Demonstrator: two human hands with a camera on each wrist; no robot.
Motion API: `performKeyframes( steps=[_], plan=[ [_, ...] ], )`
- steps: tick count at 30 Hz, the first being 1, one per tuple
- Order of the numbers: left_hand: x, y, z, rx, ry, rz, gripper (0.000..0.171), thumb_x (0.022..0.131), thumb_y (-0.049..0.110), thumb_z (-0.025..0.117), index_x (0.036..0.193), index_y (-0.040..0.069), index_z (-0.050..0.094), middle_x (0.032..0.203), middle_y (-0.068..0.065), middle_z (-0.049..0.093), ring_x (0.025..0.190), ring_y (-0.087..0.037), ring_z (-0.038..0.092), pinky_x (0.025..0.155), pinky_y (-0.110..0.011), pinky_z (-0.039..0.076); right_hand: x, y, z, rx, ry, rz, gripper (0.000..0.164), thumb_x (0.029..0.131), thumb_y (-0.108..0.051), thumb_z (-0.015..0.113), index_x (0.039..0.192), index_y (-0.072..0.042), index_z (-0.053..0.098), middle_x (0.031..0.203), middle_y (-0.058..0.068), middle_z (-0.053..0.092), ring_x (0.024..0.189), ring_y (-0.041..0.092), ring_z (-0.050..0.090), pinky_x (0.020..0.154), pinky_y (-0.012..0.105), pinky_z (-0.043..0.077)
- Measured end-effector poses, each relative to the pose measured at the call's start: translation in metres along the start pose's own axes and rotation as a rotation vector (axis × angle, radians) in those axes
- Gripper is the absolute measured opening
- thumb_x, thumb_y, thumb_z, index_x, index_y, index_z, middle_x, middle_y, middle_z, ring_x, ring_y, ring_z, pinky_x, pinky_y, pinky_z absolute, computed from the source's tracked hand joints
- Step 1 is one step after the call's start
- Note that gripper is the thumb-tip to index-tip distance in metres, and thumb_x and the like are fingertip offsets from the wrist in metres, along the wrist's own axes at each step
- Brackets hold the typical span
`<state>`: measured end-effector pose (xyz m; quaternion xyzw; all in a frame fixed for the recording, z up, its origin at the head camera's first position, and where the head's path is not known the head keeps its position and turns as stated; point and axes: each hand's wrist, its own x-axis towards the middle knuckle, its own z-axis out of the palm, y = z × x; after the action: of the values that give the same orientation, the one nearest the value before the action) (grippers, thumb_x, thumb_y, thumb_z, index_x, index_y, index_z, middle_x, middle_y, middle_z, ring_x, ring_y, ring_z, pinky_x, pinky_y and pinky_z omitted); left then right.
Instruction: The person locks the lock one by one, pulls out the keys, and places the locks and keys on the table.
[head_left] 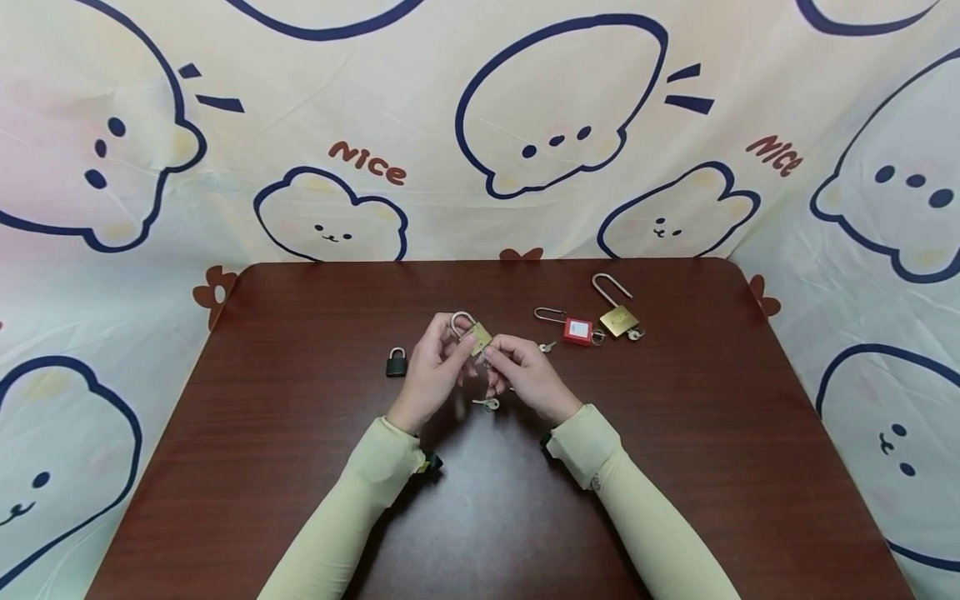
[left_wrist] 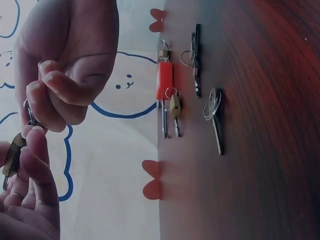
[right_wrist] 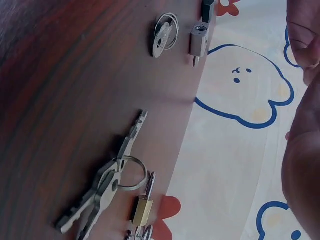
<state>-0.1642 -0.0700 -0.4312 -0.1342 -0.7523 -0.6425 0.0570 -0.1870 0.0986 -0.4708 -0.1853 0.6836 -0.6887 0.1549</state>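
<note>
My left hand grips a brass padlock by its body, with the shackle pointing up and to the left. Thumb and fingers of my right hand pinch a small metal piece at the padlock's lower end, mostly hidden by the fingertips. From the left wrist, the left hand shows with the padlock, and a metal ring sticks out between the curled fingers of the right hand. Only the edge of the right hand appears in the right wrist view.
Left of the hands stands a black padlock. To the right lie a red padlock and a larger brass padlock, both with raised shackles. A key lies below the hands; ringed keys and a grey padlock are nearby.
</note>
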Motion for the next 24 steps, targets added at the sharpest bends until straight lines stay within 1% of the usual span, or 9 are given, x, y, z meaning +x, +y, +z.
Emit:
performKeyframes(
  steps=[2, 4, 6, 9, 11, 14, 18, 21, 24],
  plan=[
    [0.0, 0.0, 0.0, -0.002, 0.005, 0.0, 0.02, 0.098, 0.005, 0.057, 0.111, -0.007, 0.049, 0.073, -0.029, 0.059, 0.053, -0.035, 0.058, 0.041, -0.025, 0.046, -0.001, -0.001, 0.001, -0.011, 0.009, -0.002, 0.025, 0.103, -0.011, 0.049, 0.096, 0.011, 0.058, 0.065, 0.008, 0.056, 0.053, 0.02, 0.059, 0.05, 0.024, 0.054],
    [0.0, -0.001, 0.0, -0.025, 0.01, -0.013, 0.02, 0.097, 0.005, 0.057, 0.111, -0.007, 0.049, 0.075, -0.03, 0.058, 0.057, -0.044, 0.057, 0.043, -0.02, 0.045, -0.001, -0.001, 0.002, -0.033, 0.02, -0.013, 0.023, 0.102, -0.009, 0.05, 0.095, 0.011, 0.059, 0.064, 0.009, 0.057, 0.053, 0.022, 0.059, 0.049, 0.026, 0.054],
    [0.0, -0.001, 0.0, -0.06, 0.014, -0.024, 0.019, 0.098, 0.004, 0.056, 0.111, -0.008, 0.049, 0.077, -0.031, 0.058, 0.06, -0.049, 0.055, 0.044, -0.021, 0.046, -0.002, -0.002, 0.004, -0.062, 0.034, -0.031, 0.023, 0.101, -0.01, 0.051, 0.094, 0.009, 0.061, 0.063, 0.01, 0.058, 0.053, 0.023, 0.06, 0.049, 0.029, 0.054],
    [0.0, 0.0, 0.0, -0.094, 0.021, -0.033, 0.019, 0.098, 0.004, 0.055, 0.111, -0.008, 0.048, 0.079, -0.031, 0.057, 0.061, -0.046, 0.055, 0.045, -0.028, 0.048, -0.002, -0.003, 0.004, -0.087, 0.05, -0.055, 0.021, 0.101, -0.011, 0.053, 0.093, 0.007, 0.062, 0.065, 0.011, 0.06, 0.053, 0.023, 0.062, 0.048, 0.031, 0.055],
    [0.0, 0.0, 0.001, -0.105, 0.026, -0.034, 0.019, 0.098, 0.005, 0.054, 0.112, -0.008, 0.048, 0.08, -0.03, 0.057, 0.062, -0.044, 0.055, 0.046, -0.03, 0.048, -0.003, -0.005, 0.004, -0.084, 0.054, -0.065, 0.021, 0.1, -0.012, 0.054, 0.093, 0.006, 0.062, 0.066, 0.009, 0.06, 0.053, 0.022, 0.063, 0.048, 0.029, 0.055],
    [-0.002, 0.001, 0.002, -0.113, 0.039, -0.04, 0.02, 0.099, 0.006, 0.054, 0.112, -0.008, 0.048, 0.08, -0.029, 0.056, 0.063, -0.046, 0.054, 0.047, -0.027, 0.047, -0.004, -0.005, 0.004, -0.067, 0.05, -0.064, 0.022, 0.1, -0.011, 0.054, 0.093, 0.009, 0.061, 0.07, 0.005, 0.061, 0.055, 0.019, 0.064, 0.048, 0.022, 0.053],
    [-0.004, 0.001, 0.004, -0.135, 0.057, -0.046, 0.021, 0.099, 0.005, 0.054, 0.113, -0.009, 0.047, 0.08, -0.033, 0.055, 0.065, -0.053, 0.051, 0.048, -0.02, 0.045, -0.006, -0.007, 0.004, -0.079, 0.048, -0.054, 0.023, 0.1, -0.009, 0.053, 0.096, 0.013, 0.06, 0.072, 0.0, 0.062, 0.055, 0.017, 0.065, 0.049, 0.017, 0.05],
    [-0.005, 0.001, 0.006, -0.154, 0.07, -0.043, 0.021, 0.099, 0.005, 0.054, 0.113, -0.009, 0.047, 0.082, -0.036, 0.053, 0.066, -0.054, 0.05, 0.048, -0.017, 0.044, -0.008, -0.015, 0.007, -0.104, 0.053, -0.06, 0.023, 0.1, -0.005, 0.051, 0.096, 0.016, 0.059, 0.072, -0.002, 0.061, 0.056, 0.026, 0.065, 0.049, 0.016, 0.049],
    [-0.005, 0.0, 0.007, -0.157, 0.08, -0.039, 0.02, 0.099, 0.004, 0.054, 0.113, -0.008, 0.048, 0.083, -0.035, 0.054, 0.066, -0.051, 0.051, 0.048, -0.016, 0.043, -0.011, -0.024, 0.01, -0.126, 0.056, -0.063, 0.021, 0.1, -0.002, 0.05, 0.094, 0.017, 0.058, 0.07, 0.002, 0.059, 0.058, 0.04, 0.064, 0.048, 0.016, 0.049]
  ],
)
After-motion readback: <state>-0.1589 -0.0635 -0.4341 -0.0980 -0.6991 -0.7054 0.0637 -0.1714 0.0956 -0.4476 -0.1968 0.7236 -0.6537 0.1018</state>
